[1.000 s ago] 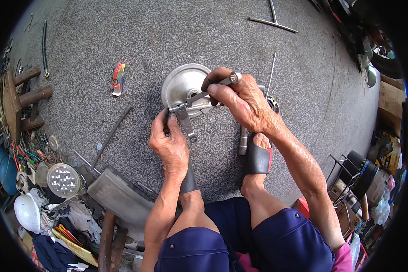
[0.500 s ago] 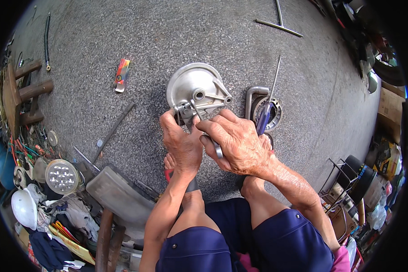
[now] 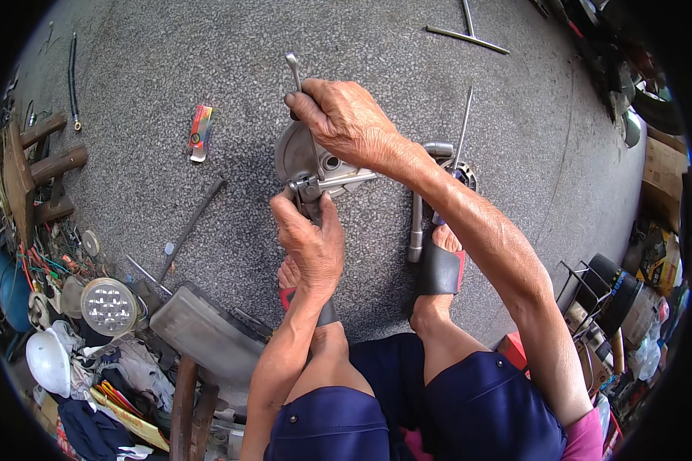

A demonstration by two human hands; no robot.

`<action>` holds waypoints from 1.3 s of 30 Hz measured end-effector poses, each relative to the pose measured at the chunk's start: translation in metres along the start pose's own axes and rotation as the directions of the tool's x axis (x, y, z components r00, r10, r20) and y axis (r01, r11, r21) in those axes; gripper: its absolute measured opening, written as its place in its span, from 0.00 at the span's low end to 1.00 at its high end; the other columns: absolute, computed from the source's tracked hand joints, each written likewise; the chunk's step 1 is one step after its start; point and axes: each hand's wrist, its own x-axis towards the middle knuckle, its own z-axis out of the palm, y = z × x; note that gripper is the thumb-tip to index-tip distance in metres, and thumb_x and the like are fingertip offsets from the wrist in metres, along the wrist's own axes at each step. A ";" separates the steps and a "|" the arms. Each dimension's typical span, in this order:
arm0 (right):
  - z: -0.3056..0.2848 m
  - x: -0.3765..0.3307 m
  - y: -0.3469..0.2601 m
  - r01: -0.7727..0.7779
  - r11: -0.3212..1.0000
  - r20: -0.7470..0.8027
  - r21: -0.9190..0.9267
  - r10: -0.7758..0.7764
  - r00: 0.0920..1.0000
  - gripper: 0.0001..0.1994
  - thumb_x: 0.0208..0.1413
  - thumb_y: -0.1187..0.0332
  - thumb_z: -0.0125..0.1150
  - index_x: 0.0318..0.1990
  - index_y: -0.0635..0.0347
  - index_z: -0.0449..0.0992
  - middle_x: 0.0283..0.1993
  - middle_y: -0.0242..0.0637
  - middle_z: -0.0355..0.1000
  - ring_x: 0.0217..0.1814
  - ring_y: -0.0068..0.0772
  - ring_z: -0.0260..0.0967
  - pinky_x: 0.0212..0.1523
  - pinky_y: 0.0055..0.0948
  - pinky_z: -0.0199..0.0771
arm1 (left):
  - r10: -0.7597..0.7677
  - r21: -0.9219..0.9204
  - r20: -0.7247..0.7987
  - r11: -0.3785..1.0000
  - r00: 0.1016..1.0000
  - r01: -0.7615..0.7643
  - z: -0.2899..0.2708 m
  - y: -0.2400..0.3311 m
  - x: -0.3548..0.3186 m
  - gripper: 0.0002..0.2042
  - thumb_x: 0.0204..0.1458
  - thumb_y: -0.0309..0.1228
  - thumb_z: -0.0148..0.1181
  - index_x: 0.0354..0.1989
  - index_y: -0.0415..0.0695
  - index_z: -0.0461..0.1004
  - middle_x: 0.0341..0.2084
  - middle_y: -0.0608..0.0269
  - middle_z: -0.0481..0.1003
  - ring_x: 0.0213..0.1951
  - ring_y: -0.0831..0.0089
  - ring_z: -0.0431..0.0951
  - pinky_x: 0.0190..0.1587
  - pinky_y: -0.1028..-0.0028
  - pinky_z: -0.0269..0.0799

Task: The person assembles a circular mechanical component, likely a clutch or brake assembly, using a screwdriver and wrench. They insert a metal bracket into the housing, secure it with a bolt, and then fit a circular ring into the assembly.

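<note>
The left hand (image 3: 311, 250) has its fingers drawn narrow, holding a small metal lever (image 3: 308, 189) between thumb and forefinger at the near left edge of a round metal cover (image 3: 291, 154). This cover lies in front of the person, above the stone-flecked floor (image 3: 246, 69), with the right hand (image 3: 352, 119) hiding part of its far side and a round hole showing near its middle. The right hand is over the far edge of the cover, its fingers closed around a steel wrench (image 3: 293, 67). One end of the wrench sticks out past the thumb, away from the person, and its shaft runs back toward the lever; whether its near end sits on a bolt there is too small to tell. To the right, a purple-handled screwdriver (image 3: 463, 127) lies across a round metal ring (image 3: 470, 177), partly covered by the right forearm, and a bent metal pipe wrench (image 3: 416, 230) is just beside them, near the right sandal (image 3: 438, 269). Farther off lies a T-shaped bar (image 3: 469, 36). To the left of the cover are a small red and yellow box (image 3: 200, 132) and a thin dark rod (image 3: 192, 229), with a wooden stool (image 3: 19, 173) beyond them and a white helmet (image 3: 48, 361) among cloths nearer the person.
</note>
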 end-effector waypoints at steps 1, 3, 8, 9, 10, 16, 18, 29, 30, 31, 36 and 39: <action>0.001 0.001 -0.003 0.007 1.000 -0.016 -0.016 -0.008 1.000 0.20 0.69 0.54 0.50 0.35 0.64 0.74 0.19 0.41 0.68 0.20 0.40 0.68 0.25 0.40 0.66 | -0.001 0.006 0.002 1.000 1.000 0.001 0.000 -0.001 0.000 0.17 0.55 0.22 0.64 0.47 0.34 0.62 0.37 0.50 0.70 0.36 0.63 0.77 0.38 0.67 0.73; -0.012 -0.005 -0.017 -0.025 1.000 -0.091 0.008 0.025 0.996 0.17 0.68 0.57 0.51 0.35 0.64 0.73 0.19 0.45 0.70 0.22 0.50 0.72 0.27 0.46 0.69 | -0.018 -0.001 0.009 1.000 1.000 0.018 -0.003 0.000 0.000 0.17 0.55 0.21 0.63 0.47 0.34 0.62 0.37 0.50 0.70 0.36 0.63 0.77 0.38 0.67 0.73; -0.028 -0.035 -0.036 0.041 0.997 -0.197 0.071 -0.026 0.980 0.10 0.66 0.65 0.55 0.35 0.61 0.70 0.16 0.40 0.67 0.18 0.45 0.69 0.22 0.43 0.68 | -0.018 0.002 -0.021 1.000 1.000 0.018 -0.004 0.003 0.002 0.17 0.54 0.21 0.63 0.48 0.34 0.62 0.36 0.50 0.71 0.37 0.62 0.78 0.40 0.67 0.74; -0.026 -0.047 -0.027 0.156 0.987 -0.207 0.033 -0.146 0.967 0.08 0.64 0.66 0.57 0.36 0.61 0.69 0.21 0.41 0.68 0.21 0.44 0.71 0.23 0.41 0.69 | -0.021 -0.008 -0.015 1.000 1.000 0.021 -0.002 0.007 0.002 0.17 0.54 0.21 0.63 0.48 0.34 0.62 0.37 0.50 0.71 0.37 0.62 0.78 0.40 0.67 0.75; -0.022 -0.057 -0.024 0.206 0.978 -0.188 0.002 -0.202 0.961 0.07 0.62 0.68 0.59 0.37 0.61 0.70 0.25 0.41 0.69 0.27 0.44 0.72 0.26 0.40 0.70 | -0.030 -0.010 -0.021 1.000 0.999 0.029 -0.002 0.008 0.002 0.17 0.54 0.21 0.63 0.48 0.33 0.63 0.37 0.50 0.71 0.38 0.61 0.78 0.41 0.67 0.75; -0.014 -0.098 -0.025 0.323 0.942 -0.057 -0.095 -0.329 0.943 0.13 0.54 0.79 0.62 0.47 0.64 0.72 0.37 0.39 0.74 0.32 0.41 0.74 0.29 0.36 0.73 | -0.024 0.010 -0.029 1.000 0.999 0.025 -0.004 0.006 0.000 0.17 0.55 0.23 0.63 0.48 0.34 0.63 0.38 0.49 0.73 0.37 0.61 0.79 0.41 0.67 0.75; -0.013 -0.107 -0.025 0.357 0.929 0.031 -0.095 -0.356 0.934 0.19 0.47 0.78 0.67 0.49 0.63 0.73 0.36 0.38 0.74 0.33 0.40 0.74 0.30 0.35 0.74 | -0.014 0.034 -0.018 0.999 1.000 0.015 -0.006 0.006 0.000 0.18 0.55 0.25 0.63 0.49 0.35 0.62 0.37 0.50 0.73 0.38 0.63 0.79 0.41 0.67 0.76; 0.013 -0.012 0.004 0.195 0.970 -0.030 -0.146 -0.202 0.979 0.16 0.67 0.59 0.52 0.32 0.64 0.73 0.21 0.49 0.71 0.25 0.54 0.73 0.27 0.45 0.70 | 0.031 0.007 -0.013 0.999 0.999 -0.031 -0.002 -0.006 -0.006 0.18 0.56 0.21 0.63 0.50 0.34 0.63 0.40 0.48 0.73 0.41 0.60 0.81 0.43 0.66 0.77; 0.012 -0.009 0.001 0.132 0.981 -0.021 -0.140 -0.136 0.990 0.16 0.67 0.59 0.52 0.32 0.64 0.73 0.21 0.49 0.71 0.25 0.54 0.73 0.27 0.46 0.70 | 0.023 -0.022 -0.012 0.999 1.000 -0.023 -0.002 -0.006 -0.005 0.18 0.55 0.21 0.63 0.50 0.34 0.63 0.40 0.49 0.73 0.41 0.61 0.80 0.43 0.66 0.77; 0.010 -0.007 -0.003 0.067 0.988 -0.012 -0.136 -0.070 0.998 0.17 0.68 0.59 0.51 0.32 0.64 0.73 0.21 0.49 0.71 0.25 0.54 0.73 0.28 0.46 0.70 | 0.015 -0.053 -0.011 0.998 1.000 -0.016 -0.002 -0.005 -0.003 0.18 0.55 0.20 0.63 0.50 0.34 0.63 0.40 0.49 0.73 0.41 0.61 0.80 0.43 0.66 0.77; 0.007 -0.030 -0.014 0.024 0.988 -0.109 -0.151 -0.041 0.993 0.13 0.68 0.61 0.53 0.33 0.60 0.70 0.17 0.41 0.69 0.18 0.47 0.70 0.20 0.41 0.66 | 0.031 -0.062 -0.020 0.998 0.999 -0.032 -0.003 -0.005 0.000 0.16 0.55 0.19 0.62 0.48 0.34 0.62 0.40 0.49 0.71 0.41 0.64 0.79 0.43 0.68 0.76; 0.008 -0.035 -0.014 0.021 0.996 -0.199 -0.088 -0.038 0.979 0.13 0.65 0.62 0.56 0.32 0.59 0.68 0.16 0.44 0.70 0.20 0.50 0.73 0.20 0.45 0.70 | 0.042 -0.029 -0.001 0.999 0.999 -0.042 -0.004 0.001 0.005 0.16 0.55 0.19 0.62 0.48 0.34 0.62 0.40 0.50 0.71 0.41 0.64 0.79 0.42 0.68 0.76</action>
